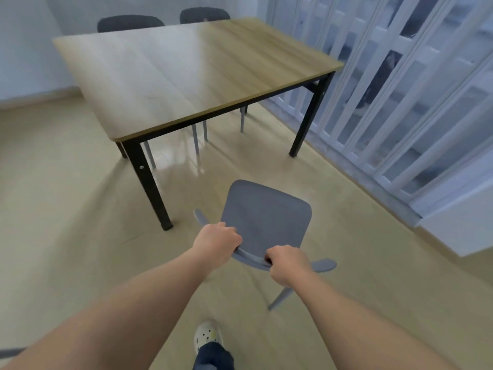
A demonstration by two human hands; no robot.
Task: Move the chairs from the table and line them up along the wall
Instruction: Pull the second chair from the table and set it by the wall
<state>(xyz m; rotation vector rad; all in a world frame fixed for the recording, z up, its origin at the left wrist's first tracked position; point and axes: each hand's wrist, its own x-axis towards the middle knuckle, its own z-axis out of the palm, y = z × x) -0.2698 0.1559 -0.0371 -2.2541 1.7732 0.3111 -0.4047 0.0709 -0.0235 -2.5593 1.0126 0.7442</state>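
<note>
Head camera looks down along both of your bare forearms to a grey chair [266, 217] that you hold by the top rail of its backrest. Your left hand [217, 240] is curled tight around the left end of that rail, knuckles up, fingers wrapped under the edge. Your right hand [286, 264] is clenched on the right end of the same rail, just beside the left one with a short stretch of rail showing between them. The chair's seat lies beyond your hands, facing away from you, and one pale leg [280, 299] slants down below your right hand; the picture does not show clearly whether the chair's feet touch the floor [66, 209]. Ahead of your hands, well apart from the chair, stands the wooden counter [186, 73] on black legs. Past its far edge, two dark chair backs show: one [130, 22] further left, one [204, 14] nearer the middle. Grey chair legs [196, 138] are visible under the counter. To the right of your right hand runs a white folding door [400, 89] with frosted panes. Below your hands, close to your body, a white perforated shoe [206, 336] and a dark trouser cuff rest on the floor.
</note>
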